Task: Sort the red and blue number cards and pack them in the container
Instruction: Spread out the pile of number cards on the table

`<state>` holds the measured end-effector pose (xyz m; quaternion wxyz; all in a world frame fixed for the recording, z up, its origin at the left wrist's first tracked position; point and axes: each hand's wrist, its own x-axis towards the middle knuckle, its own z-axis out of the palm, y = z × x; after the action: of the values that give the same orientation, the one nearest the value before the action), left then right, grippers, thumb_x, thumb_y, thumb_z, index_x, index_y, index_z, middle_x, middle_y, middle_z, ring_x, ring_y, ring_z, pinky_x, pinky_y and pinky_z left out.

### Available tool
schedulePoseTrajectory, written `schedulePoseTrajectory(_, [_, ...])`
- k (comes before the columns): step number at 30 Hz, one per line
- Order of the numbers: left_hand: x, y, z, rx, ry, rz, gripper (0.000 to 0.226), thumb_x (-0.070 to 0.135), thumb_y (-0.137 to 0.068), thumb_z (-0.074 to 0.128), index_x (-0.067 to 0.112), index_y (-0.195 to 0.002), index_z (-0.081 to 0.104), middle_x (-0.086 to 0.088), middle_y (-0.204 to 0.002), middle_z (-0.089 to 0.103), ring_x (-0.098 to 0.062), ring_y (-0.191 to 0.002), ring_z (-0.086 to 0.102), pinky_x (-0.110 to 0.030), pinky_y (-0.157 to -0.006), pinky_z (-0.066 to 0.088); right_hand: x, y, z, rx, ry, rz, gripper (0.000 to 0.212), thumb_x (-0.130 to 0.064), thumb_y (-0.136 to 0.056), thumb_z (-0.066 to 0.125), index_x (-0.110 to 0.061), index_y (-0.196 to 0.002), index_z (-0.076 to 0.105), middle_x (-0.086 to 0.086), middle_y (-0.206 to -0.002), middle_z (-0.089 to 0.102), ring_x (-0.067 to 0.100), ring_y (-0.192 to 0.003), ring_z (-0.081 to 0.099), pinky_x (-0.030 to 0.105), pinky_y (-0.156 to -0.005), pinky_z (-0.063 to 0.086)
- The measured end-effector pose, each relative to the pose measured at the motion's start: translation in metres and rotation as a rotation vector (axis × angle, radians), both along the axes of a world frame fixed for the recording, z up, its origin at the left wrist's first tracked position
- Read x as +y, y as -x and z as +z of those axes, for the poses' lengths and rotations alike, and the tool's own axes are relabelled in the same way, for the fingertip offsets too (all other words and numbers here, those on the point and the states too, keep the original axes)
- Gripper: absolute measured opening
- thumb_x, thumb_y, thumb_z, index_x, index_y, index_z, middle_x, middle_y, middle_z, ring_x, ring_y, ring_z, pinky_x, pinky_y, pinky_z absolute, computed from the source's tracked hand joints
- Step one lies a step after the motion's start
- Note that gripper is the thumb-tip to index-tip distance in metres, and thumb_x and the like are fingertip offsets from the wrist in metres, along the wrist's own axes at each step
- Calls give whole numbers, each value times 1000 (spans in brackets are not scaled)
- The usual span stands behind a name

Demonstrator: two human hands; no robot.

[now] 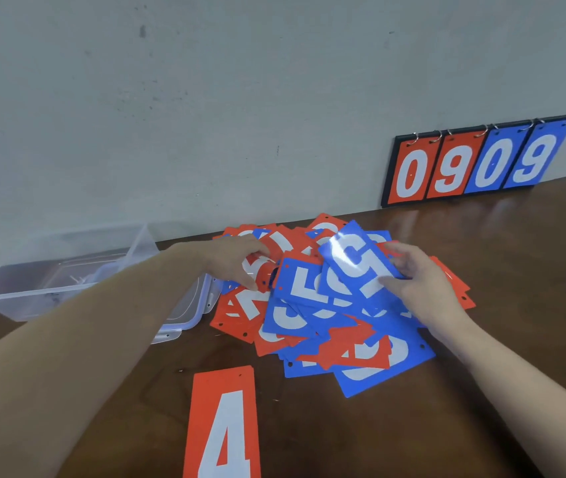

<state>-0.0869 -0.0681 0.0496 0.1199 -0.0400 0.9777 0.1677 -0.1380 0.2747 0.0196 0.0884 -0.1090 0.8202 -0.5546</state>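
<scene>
Even, soft light; glare whitens the raised blue card (pixel 361 258), hands are motion-blurred, edges bow.

head view: single wide-angle camera on the person's head | faces forward and down across the tabletop (pixel 412 426) toward the wall (pixel 240 98) | close, both forearms entering from the bottom edge | no second view to overlap

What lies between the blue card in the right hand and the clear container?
The left hand and forearm cross the path from the glossy blue number card, pinched by the right hand, to the clear plastic container.
</scene>
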Motion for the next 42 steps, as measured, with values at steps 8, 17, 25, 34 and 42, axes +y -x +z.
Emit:
schedulePoseTrajectory(8, [7,-10,12,149,-225,117,39,39,-84,78,32,-117,57,13,-118,61,-10,-102,65,-18,-78,54,12,-7,10,-225,275,-62,17,-31,-98,64,-30,-114,65,3,-98,77,23,-76,74,33,-54,54])
schedulePoseTrajectory(17, [57,-68,42,527,-709,323,34,37,-86,77,31,-110,54,9,-100,68,-9,-80,73,-24,-67,60,24,-39,15,-323,263,46,29,-3,-90,70,-18,-112,59,7,-68,63,19,-55,51,30,-59,44])
schedulePoseTrajectory(25, [102,-150,22,465,-828,477,26,53,-95,56,33,-111,52,5,-99,74,-5,-76,72,-28,-73,58,52,-88,23,-325,431,-52,9,-16,-97,62,-14,-96,71,2,-87,77,11,-71,70,22,-66,50])
schedulePoseTrajectory(34, [111,-217,8,376,-1145,592,20,45,-101,49,31,-112,56,10,-73,71,-6,-58,68,-23,-52,52,105,-131,18,-412,300,-35,21,-25,-105,49,-14,-112,66,3,-83,70,14,-48,51,21,-43,42])
schedulePoseTrajectory(42, [100,-247,2,437,-1293,592,14,29,-97,61,27,-110,57,-5,-111,75,-25,-93,75,-41,-77,59,119,-171,19,-454,191,20,32,-3,-93,64,-12,-122,54,8,-93,63,10,-52,34,23,-50,29])
